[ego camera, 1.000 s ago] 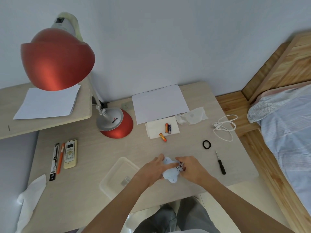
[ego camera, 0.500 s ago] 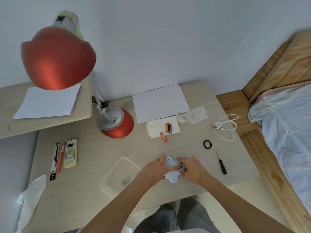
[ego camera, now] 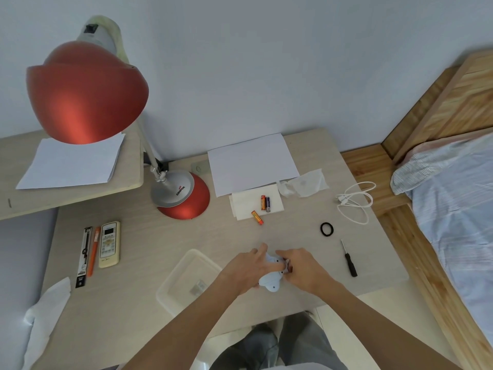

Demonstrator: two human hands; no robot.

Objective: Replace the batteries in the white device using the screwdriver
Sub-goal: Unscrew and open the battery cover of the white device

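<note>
Holding a small white plastic device (ego camera: pixel 271 283) near the front edge of the pale wooden tabletop (ego camera: pixel 160 236), the left hand (ego camera: pixel 245 268) curls its fingers over it, while the right hand (ego camera: pixel 304 271) pinches its right side. A black-handled screwdriver (ego camera: pixel 349 259) lies apart, toward the right edge. Three small cylindrical batteries (ego camera: pixel 263 202) lie nearer the back edge.

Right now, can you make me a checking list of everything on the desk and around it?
Surface: pale desk, raised shelf at left.
Job's things: white device held in both hands; screwdriver lying right of it, untouched; three batteries farther back, by a tissue.
Clutter: red lamp, remote, orange pen, clear tray, paper sheet, hair tie, wrapper.
Hands: left hand and right hand grip the device, fingers curled.
Cables: white cable, loosely coiled near the right edge.
Surroundings: bed at right, plain wall behind.
</note>
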